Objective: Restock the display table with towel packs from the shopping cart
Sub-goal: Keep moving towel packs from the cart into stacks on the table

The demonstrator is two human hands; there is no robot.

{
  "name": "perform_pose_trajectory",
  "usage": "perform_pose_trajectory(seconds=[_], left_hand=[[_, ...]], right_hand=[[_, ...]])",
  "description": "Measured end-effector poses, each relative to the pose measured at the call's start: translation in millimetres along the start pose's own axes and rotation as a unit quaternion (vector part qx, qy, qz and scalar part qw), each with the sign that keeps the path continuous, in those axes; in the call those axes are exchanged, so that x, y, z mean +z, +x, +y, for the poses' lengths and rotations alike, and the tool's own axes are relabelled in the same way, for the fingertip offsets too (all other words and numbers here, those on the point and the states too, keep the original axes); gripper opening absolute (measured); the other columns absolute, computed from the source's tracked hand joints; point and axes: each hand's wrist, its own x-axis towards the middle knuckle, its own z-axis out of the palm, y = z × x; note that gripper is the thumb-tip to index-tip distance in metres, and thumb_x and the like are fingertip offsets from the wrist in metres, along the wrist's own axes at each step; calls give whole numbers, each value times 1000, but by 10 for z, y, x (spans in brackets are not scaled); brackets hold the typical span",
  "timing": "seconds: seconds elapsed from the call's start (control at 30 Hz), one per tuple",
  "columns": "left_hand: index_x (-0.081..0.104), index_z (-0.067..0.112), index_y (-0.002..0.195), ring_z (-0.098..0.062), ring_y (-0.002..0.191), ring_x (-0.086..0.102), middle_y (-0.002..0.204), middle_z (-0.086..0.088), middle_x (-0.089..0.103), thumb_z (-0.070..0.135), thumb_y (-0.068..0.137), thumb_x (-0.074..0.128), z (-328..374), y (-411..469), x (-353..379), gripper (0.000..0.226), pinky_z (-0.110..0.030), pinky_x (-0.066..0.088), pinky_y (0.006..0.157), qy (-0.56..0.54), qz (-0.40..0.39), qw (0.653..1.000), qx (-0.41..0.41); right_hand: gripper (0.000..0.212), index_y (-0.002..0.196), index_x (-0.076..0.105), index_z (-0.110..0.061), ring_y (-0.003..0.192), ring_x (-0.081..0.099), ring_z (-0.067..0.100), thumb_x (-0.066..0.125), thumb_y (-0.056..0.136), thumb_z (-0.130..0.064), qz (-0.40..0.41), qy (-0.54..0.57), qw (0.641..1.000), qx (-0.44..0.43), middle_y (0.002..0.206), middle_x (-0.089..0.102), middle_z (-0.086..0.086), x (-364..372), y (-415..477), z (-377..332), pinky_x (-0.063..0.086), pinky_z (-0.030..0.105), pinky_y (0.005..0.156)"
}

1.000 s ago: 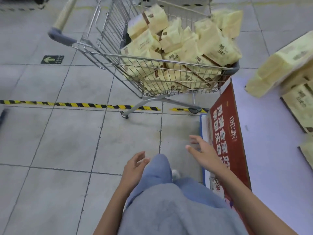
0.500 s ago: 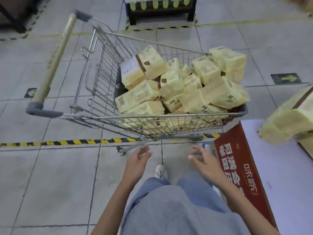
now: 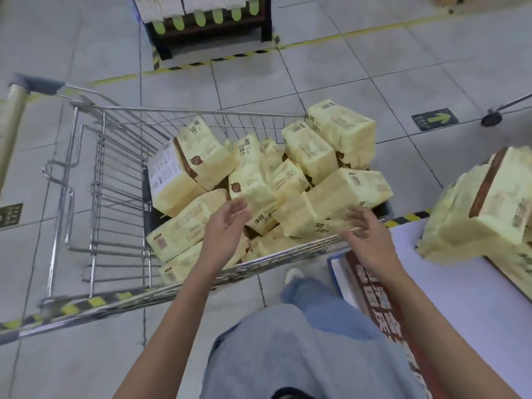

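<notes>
A wire shopping cart (image 3: pixel 95 180) stands in front of me, its right half heaped with several pale yellow towel packs (image 3: pixel 342 194). My left hand (image 3: pixel 226 226) reaches over the cart's near rim, fingers spread, just above a pack, holding nothing. My right hand (image 3: pixel 364 234) is at the near rim by the cart's right corner, fingers apart, touching or nearly touching a pack. The white display table (image 3: pixel 449 306) lies to my right with a red sign on its side. More yellow towel packs (image 3: pixel 483 208) are stacked on its far part.
The cart's padded handle (image 3: pixel 11 125) is at the far left. A dark shelf unit (image 3: pixel 210 24) stands beyond the cart on the tiled floor. Yellow-black tape (image 3: pixel 86 303) runs along the floor. Another cart's wheel (image 3: pixel 490 120) shows at the right edge.
I have stepped up to the cart. Both hands rose from beside my legs and now reach over the cart's near rim onto the packs.
</notes>
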Motion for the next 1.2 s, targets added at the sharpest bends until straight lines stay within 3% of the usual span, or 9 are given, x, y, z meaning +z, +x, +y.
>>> perform_pose_trajectory(seconds=[0.1,0.23,0.37,0.47,0.57,0.7,0.87,1.07,1.2], left_hand=[[54,24,127,-10,114,55,124,11,58,34,93,58,179,424,130,36,-21,42,86,14,13,1000,-2],[44,16,139,-22,130,45,143,-1,47,46,88,60,235,955,390,61,-35,40,100,114,37,991,-62],[55,9,102,-34,98,62,100,-11,63,54,81,64,108,1313,494,51,-41,50,78,200,60,965,-160],[57,-3,109,-39,95,63,107,-22,65,57,76,67,-25,1393,524,69,-39,50,70,216,80,951,-208],[52,3,88,-29,84,61,105,-16,63,63,72,68,-67,1478,547,64,-36,49,68,243,87,938,-230],[39,-4,133,-32,119,48,133,-17,47,68,68,67,-73,1648,593,101,-42,46,95,305,46,911,-275],[39,-3,133,-32,120,47,132,-16,48,65,65,71,-58,1694,567,102,-41,45,96,320,41,902,-288],[36,4,134,-29,116,53,129,-7,54,51,56,82,-5,1578,528,103,-45,49,94,107,65,938,-323],[55,7,120,-21,94,65,103,-1,67,32,62,85,51,1424,470,70,-36,55,74,-37,45,945,-322]], right_hand=[[66,134,44,-23,108,51,16,77,77,-22,14,-74,996,-42,120,53,0,-217,458,-78,40,25,84],[98,145,30,-22,133,30,18,85,65,-31,-102,-248,959,-87,143,36,2,-432,986,-14,29,28,103],[114,149,19,-24,140,21,19,87,58,-29,-200,-340,912,-113,153,22,1,-465,1321,141,25,27,108],[121,148,20,-22,138,23,23,90,51,-33,-210,-374,893,-134,151,26,1,-425,1476,197,24,33,113],[120,145,27,-22,133,30,24,91,45,-38,-205,-346,904,-143,145,35,3,-385,1590,198,27,38,111],[115,140,36,-20,126,37,25,92,41,-41,-193,-316,916,-152,136,43,5,-325,1714,137,32,39,105],[109,135,42,-15,121,42,27,93,41,-40,-185,-307,921,-150,130,48,7,-283,1743,92,34,39,102],[109,135,42,-10,117,44,27,94,42,-35,-152,-233,952,-128,127,49,8,-225,1733,-71,36,40,99],[111,136,39,-14,118,44,26,95,42,-34,-128,-162,972,-109,124,44,3,-201,1728,-172,39,46,101]])
